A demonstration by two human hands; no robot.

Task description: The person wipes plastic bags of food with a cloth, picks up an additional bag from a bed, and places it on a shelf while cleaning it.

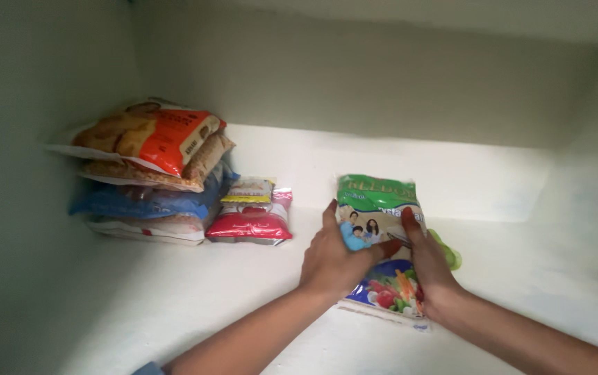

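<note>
Head view: a green and blue food packet [377, 208] is pinned flat on the white shelf [195, 292] at 5 o'clock. It is gripped by the left hand [334, 253] and right hand [429, 267], fingers curled over its edges, apparently to steady it. At 10 o'clock, a stack of packets [150, 170] and a red pouch [252, 219] are noted well apart; nothing is seen between.

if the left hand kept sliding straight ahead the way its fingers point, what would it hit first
The left hand points up-shelf over the green-topped packet it grips with the right hand. Past the packet's top edge the white shelf looks bare, so likely the back wall; depth is unclear.
</note>
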